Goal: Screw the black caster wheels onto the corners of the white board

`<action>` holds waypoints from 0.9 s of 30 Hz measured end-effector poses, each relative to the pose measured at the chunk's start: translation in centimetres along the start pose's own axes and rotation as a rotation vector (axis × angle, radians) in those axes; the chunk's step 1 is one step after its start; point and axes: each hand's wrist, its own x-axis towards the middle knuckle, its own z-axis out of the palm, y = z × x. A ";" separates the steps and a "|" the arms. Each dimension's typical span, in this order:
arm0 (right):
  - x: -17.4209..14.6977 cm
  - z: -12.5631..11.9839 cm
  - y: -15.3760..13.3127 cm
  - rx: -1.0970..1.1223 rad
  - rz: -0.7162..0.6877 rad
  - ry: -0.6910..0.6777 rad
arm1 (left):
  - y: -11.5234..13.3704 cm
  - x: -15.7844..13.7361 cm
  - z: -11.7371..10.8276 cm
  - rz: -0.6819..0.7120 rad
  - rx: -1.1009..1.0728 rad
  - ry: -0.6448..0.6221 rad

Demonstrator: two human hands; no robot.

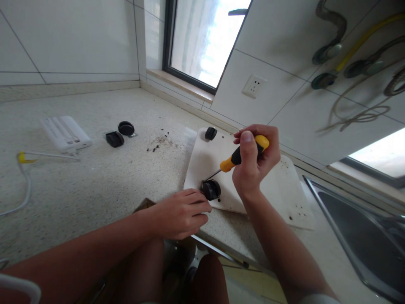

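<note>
My right hand (256, 158) is closed round the yellow-and-black handle of a screwdriver (236, 157). Its metal shaft slants down to the left, and the tip meets the mount of a black caster wheel (211, 190). This caster sits on the near left corner of a white board (268, 181), which lies flat on the counter. My left hand (186, 213) is at the board's near edge, its curled fingers against the caster's side; the thumb is mostly hidden. A second caster wheel (211, 133) stands at the board's far left corner. Several holes show towards the board's right end.
Two loose black casters (120, 133) lie on the counter (95, 181), with several small dark screws (154, 148) and crumbs nearby. Further left is a white power bank (66, 133) with a cable. A sink (357, 236) borders the board's right side; a wall socket (254, 86) is behind.
</note>
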 end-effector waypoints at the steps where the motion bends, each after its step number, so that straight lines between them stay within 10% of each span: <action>1: -0.1 0.1 0.1 -0.009 -0.021 0.028 | 0.0 0.0 0.0 -0.002 0.005 -0.004; 27: -0.2 -0.1 -0.6 -0.114 -0.289 -0.028 | 0.1 0.0 0.0 0.007 0.030 -0.014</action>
